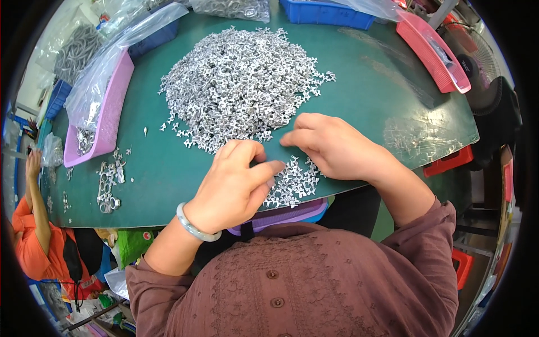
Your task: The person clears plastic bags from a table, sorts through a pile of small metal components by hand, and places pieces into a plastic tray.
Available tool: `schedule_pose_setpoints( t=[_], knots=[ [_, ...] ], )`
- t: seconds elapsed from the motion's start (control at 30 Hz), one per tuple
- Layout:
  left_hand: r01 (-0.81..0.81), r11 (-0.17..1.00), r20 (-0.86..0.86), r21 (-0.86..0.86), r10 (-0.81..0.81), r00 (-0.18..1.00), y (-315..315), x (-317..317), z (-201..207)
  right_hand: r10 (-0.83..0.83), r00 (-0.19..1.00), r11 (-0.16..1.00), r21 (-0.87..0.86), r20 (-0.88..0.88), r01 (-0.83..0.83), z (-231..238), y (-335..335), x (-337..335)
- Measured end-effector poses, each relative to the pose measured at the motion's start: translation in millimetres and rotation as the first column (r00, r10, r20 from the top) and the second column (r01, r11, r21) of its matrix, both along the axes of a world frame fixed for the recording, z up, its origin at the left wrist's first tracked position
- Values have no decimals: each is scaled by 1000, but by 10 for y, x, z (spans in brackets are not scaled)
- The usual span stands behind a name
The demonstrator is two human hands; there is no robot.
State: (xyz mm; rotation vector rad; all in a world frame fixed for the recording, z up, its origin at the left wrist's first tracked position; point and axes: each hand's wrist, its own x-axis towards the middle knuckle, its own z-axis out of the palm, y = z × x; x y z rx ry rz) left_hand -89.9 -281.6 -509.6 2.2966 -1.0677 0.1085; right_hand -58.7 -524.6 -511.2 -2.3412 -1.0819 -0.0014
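A large heap of small silver metal clasps (pixel 241 84) covers the far middle of the green table (pixel 359 73). Close to the near edge lies a smaller group of the same clasps (pixel 295 182). My left hand (pixel 233 180), with a pale bangle at its wrist, is at the left side of this group, fingers bent and thumb close to the forefinger. Just above the group's right side is my right hand (pixel 334 146), its fingers curled and slightly blurred. Both hands look closed; whatever their fingertips hold is too small or hidden to make out.
A purple basket (pixel 115 106) with plastic bags stands left, near loose metal rings (pixel 106 196). A pink basket (pixel 432 56) and a blue tray (pixel 328 14) sit at the far side. Below the table edge shows a purple container (pixel 292 216). Another person's orange sleeve (pixel 25 213) is far left.
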Motion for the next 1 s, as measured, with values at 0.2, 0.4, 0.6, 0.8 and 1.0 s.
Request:
schedule_pose_setpoints(
  t=[0.2, 0.4, 0.6, 0.8, 1.0],
  knots=[
    [-49, 997, 30, 53, 47, 998, 129, -41, -16, -72, 997, 987, -144, 0, 71, 44, 173, 25],
    [-66, 998, 60, 2, 65, 996, 171, -54, -38, -21, 1000, 998, -53, 1, 21, 22, 126, 33],
    [-145, 989, 128, 19, 141, 982, 137, 20, -62, -55, 998, 998, 13, 14, 55, 9, 160, 3],
    [-112, 993, 125, 33, 107, 986, 121, 25, -65, -52, 999, 997, 56, -11, 53, -20, 124, -29],
    [-134, 991, 118, 13, 132, 984, 124, -4, -57, -14, 1000, 999, 31, -1, 14, 2, 92, -46]
  ],
)
